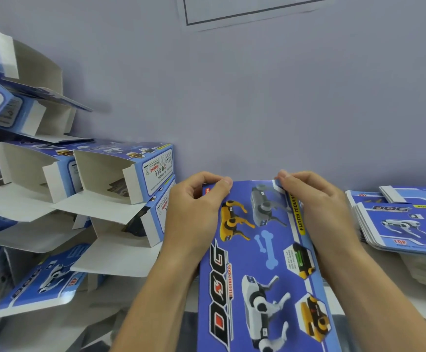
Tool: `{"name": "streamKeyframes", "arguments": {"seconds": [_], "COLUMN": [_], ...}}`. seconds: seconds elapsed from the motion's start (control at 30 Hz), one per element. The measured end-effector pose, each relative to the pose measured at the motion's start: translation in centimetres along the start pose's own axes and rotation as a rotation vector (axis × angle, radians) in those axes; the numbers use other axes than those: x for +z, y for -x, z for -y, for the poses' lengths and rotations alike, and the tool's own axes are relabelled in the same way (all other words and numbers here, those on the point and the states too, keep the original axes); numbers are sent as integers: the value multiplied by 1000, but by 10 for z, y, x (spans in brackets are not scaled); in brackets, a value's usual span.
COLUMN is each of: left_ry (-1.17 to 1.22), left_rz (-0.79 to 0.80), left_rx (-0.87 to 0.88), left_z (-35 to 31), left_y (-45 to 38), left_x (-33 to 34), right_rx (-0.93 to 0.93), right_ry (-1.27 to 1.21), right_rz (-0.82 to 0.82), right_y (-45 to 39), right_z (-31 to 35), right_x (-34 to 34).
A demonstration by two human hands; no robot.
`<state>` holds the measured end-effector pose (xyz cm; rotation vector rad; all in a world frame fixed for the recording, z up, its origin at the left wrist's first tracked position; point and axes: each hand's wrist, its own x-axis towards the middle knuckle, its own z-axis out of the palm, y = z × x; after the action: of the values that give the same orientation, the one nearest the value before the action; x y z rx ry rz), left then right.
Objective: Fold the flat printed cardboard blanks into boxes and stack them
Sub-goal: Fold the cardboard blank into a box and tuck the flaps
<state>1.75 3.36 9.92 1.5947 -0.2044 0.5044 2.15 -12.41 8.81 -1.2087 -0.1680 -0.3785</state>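
A blue printed cardboard blank with robot dog pictures and the word DOG runs from the bottom edge up to the middle of the view. My left hand pinches its far left corner, thumb on the printed face. My right hand grips its far right corner and right edge. A stack of folded boxes with open white flaps stands at the left. Flat blanks lie piled at the right.
A pale grey wall rises directly behind the work surface, with a framed sheet at the top. More folded boxes lean high at the far left. One box lies flat at lower left.
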Motion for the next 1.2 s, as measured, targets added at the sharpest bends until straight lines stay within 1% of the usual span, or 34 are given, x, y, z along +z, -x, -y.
{"name": "streamKeyframes", "arguments": {"seconds": [0.07,0.17,0.23,0.33,0.47,0.57,0.63,0.67,0.73,0.8,0.83,0.87,0.93,1.0,1.03,1.13,1.17,1.2], "left_ry": [-8,-53,-59,81,403,511,568,604,682,721,738,783,797,698,671,641,638,644], "left_rz": [33,117,120,74,-68,-166,-254,-302,-408,-541,-622,-694,-787,-883,-925,-1009,-1040,-1054], "left_rx": [-8,-48,-64,-107,-152,-116,-117,-126,-120,-68,-55,-45,-51,-39,-23,6,19,31], "left_z": [-1,-1,0,1,0,3,4,5,2,0,-1,0,-2,-1,-1,-1,-2,-2], "left_y": [0,1,0,-5,-13,-16,-17,-18,-16,-14,-13,-13,-12,-13,-12,-14,-14,-13], "left_x": [1,0,-3,-11,-25,-32,-37,-41,-43,-43,-43,-43,-39,-38,-37,-35,-34,-33], "right_rx": [20,0,-29,-3,147,285,333,324,306,325,332,335,349,348,343,308,269,214], "right_ry": [-39,2,28,-14,-22,-11,-39,-88,-293,-484,-528,-521,-425,-359,-370,-424,-387,-321], "right_rz": [23,27,36,80,181,245,234,223,225,313,360,400,509,634,668,737,751,733], "right_y": [0,1,1,-3,-12,-15,-18,-18,-14,-8,-7,-7,-2,6,9,16,19,24], "right_z": [1,0,-4,-4,2,9,10,11,9,4,-1,-8,-20,-31,-35,-38,-37,-35], "right_x": [0,2,4,2,-23,-46,-57,-60,-60,-50,-43,-36,-19,-3,2,16,24,33]}}
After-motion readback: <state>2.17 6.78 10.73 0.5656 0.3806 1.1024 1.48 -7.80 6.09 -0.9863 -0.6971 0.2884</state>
